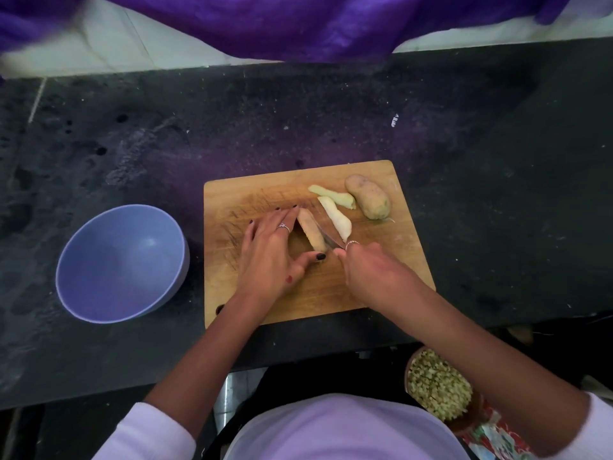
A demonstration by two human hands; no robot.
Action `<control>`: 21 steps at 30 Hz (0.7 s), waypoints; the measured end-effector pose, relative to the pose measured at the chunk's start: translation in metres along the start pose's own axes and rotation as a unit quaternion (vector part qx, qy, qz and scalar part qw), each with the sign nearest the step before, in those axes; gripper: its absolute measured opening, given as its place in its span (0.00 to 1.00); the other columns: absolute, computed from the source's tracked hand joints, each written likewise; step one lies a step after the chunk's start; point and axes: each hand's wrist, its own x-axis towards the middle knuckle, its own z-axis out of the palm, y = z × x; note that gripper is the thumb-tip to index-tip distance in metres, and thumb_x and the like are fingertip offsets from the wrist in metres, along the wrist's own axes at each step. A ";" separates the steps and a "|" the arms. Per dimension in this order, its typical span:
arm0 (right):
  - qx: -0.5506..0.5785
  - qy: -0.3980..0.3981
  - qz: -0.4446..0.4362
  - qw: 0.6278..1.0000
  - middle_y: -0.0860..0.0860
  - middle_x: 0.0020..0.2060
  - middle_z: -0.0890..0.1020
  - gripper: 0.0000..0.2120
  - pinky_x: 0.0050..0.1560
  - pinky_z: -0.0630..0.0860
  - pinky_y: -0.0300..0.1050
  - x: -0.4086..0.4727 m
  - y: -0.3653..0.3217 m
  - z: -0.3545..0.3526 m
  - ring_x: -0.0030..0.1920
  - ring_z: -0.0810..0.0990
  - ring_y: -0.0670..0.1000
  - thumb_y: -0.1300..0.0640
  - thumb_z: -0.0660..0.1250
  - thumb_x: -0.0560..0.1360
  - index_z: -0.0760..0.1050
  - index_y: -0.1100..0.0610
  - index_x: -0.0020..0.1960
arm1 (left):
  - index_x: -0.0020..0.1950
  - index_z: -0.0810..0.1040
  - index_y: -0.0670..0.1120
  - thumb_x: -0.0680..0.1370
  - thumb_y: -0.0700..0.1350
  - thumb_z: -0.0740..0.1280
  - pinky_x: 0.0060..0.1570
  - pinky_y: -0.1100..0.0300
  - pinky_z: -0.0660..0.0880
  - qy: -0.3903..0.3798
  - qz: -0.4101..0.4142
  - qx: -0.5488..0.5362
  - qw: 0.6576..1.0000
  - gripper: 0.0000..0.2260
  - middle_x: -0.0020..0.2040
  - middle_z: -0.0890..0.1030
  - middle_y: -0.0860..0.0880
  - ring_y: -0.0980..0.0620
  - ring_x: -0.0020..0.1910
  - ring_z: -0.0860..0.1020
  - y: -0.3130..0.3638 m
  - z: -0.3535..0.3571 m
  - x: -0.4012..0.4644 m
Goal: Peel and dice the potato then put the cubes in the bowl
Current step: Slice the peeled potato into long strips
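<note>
Left hand steadying potato piece on cutting board | right hand gripping knife, blade between piece and pale wedge | unpeeled potato at board's 1 o'clock | bowl at board's 9 o'clock

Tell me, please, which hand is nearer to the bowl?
Left. The left hand is on the board's bowl-side half, steadying a potato piece; the right hand is farther from the bowl.
</note>
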 end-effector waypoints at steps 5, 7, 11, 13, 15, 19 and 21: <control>0.010 0.018 -0.006 1.000 0.49 0.36 0.65 0.19 0.41 0.70 0.48 0.004 -0.005 0.007 0.38 0.71 0.49 0.48 0.47 0.83 0.70 0.57 0.62 | 0.75 0.61 0.49 0.71 0.60 0.70 0.75 0.53 0.50 -0.004 0.014 0.006 1.000 0.37 0.74 0.64 0.51 0.54 0.75 0.56 -0.001 0.001 0.003; 0.007 0.046 -0.020 0.999 0.48 0.35 0.64 0.18 0.42 0.71 0.48 0.006 -0.007 0.014 0.40 0.72 0.51 0.49 0.47 0.83 0.71 0.57 0.61 | 0.75 0.62 0.49 0.71 0.60 0.71 0.75 0.52 0.52 -0.002 0.013 0.014 1.000 0.37 0.74 0.65 0.51 0.54 0.75 0.57 -0.001 -0.001 0.004; -0.003 0.042 -0.016 0.999 0.48 0.35 0.67 0.19 0.40 0.70 0.48 0.000 0.004 0.018 0.37 0.72 0.49 0.48 0.47 0.83 0.71 0.57 0.59 | 0.75 0.61 0.49 0.72 0.61 0.70 0.75 0.53 0.49 -0.009 -0.002 0.020 1.000 0.37 0.75 0.63 0.52 0.54 0.76 0.55 0.002 -0.002 0.002; -0.013 0.031 -0.006 0.999 0.48 0.35 0.68 0.19 0.39 0.69 0.48 -0.003 0.009 0.019 0.35 0.70 0.48 0.48 0.47 0.83 0.71 0.57 0.58 | 0.76 0.60 0.49 0.72 0.61 0.70 0.74 0.54 0.48 -0.015 -0.004 0.014 1.000 0.37 0.75 0.62 0.52 0.54 0.76 0.54 0.002 -0.003 0.003; -0.020 0.036 -0.013 0.999 0.49 0.35 0.68 0.18 0.39 0.69 0.48 -0.003 0.009 0.021 0.35 0.70 0.49 0.49 0.47 0.83 0.71 0.57 0.58 | 0.76 0.61 0.48 0.71 0.60 0.70 0.75 0.54 0.50 -0.022 0.002 0.012 1.000 0.38 0.75 0.63 0.51 0.55 0.76 0.54 0.002 -0.003 0.005; -0.019 0.075 -0.049 0.996 0.50 0.36 0.69 0.20 0.39 0.69 0.48 0.005 0.003 0.029 0.38 0.72 0.53 0.48 0.46 0.84 0.71 0.59 0.59 | 0.76 0.61 0.49 0.71 0.61 0.69 0.75 0.54 0.49 -0.021 0.007 0.031 0.999 0.38 0.75 0.62 0.52 0.56 0.76 0.52 0.000 -0.004 0.006; -0.025 0.086 -0.049 0.995 0.49 0.34 0.68 0.20 0.38 0.69 0.48 0.003 0.007 0.033 0.38 0.72 0.52 0.48 0.45 0.83 0.71 0.58 0.59 | 0.76 0.60 0.49 0.72 0.61 0.69 0.74 0.54 0.48 -0.025 0.003 0.035 0.999 0.38 0.76 0.62 0.52 0.56 0.76 0.51 0.001 -0.004 0.006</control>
